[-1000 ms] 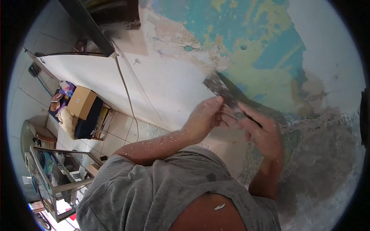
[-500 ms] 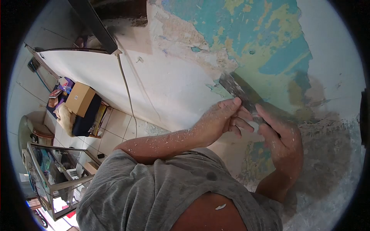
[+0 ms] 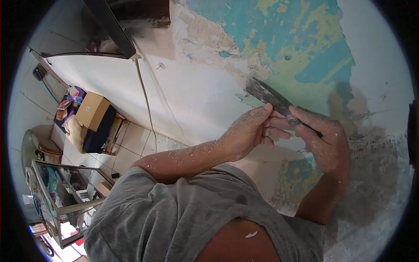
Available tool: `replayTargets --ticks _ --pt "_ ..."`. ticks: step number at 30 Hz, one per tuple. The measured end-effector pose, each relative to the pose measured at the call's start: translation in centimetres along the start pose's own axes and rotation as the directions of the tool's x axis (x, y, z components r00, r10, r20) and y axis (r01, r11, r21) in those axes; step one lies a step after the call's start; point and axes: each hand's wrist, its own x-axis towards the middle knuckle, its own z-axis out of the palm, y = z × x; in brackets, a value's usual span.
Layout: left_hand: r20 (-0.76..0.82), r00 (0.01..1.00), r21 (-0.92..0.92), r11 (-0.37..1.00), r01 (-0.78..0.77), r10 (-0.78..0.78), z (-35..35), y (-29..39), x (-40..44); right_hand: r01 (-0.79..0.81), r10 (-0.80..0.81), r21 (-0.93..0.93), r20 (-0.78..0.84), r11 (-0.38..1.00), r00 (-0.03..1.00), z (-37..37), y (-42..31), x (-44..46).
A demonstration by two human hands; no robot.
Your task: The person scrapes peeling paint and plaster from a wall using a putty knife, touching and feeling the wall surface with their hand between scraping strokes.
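My dusty left hand (image 3: pixel 248 133) pinches the flat grey metal scraper (image 3: pixel 263 93) by its blade, seemingly to steady it at the patchy turquoise-and-white painted wall (image 3: pixel 323 59), while my bare right hand (image 3: pixel 328 142) curls round its slim dark handle (image 3: pixel 311 128), apparently for control.

Left forearm (image 3: pixel 183 161), white-flecked, angled toward 2 o'clock; left hand (image 3: pixel 246 133) pinching, thumb (image 3: pixel 265 108) uppermost, fingers (image 3: pixel 275 132) half-curled toward 3 o'clock. Right forearm (image 3: pixel 321 198) angled toward 1 o'clock, wrist (image 3: pixel 334 169) bent; right hand (image 3: pixel 327 142) in firm grip, fingers pointing toward 10 o'clock.

The floor (image 3: pixel 132 140) is pale tile; a glass-paned cabinet (image 3: pixel 82 205) stands nearby.
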Motion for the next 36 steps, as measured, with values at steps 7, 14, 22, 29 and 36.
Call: replayTargets --ticks 7,14,22,29,36 --pt "0.028 0.999 -0.073 0.997 -0.039 0.041 -0.7 -0.7 0.1 0.092 -0.092 -0.063 -0.009 0.994 0.996 1.0 0.1 1.6" --pt "0.023 1.0 -0.104 0.994 0.024 -0.021 0.4 -0.2 -0.6 0.186 -0.188 -0.021 -0.119 0.982 0.975 1.5 -0.2 -0.3" --pt "0.051 0.998 -0.006 0.999 0.045 -0.044 1.3 -0.2 -0.3 0.084 -0.087 -0.035 -0.099 0.996 0.991 0.6 -0.8 -1.8" --pt "-0.051 0.998 -0.025 0.999 0.028 -0.03 -0.7 -1.4 -1.1 -0.056 0.054 0.058 0.033 0.997 0.998 2.2 2.2 0.5" --pt "-0.009 0.997 0.02 0.997 0.072 -0.072 -0.5 -2.0 -1.1 -0.074 0.091 0.238 -0.063 0.968 0.994 2.9 3.7 -2.8"
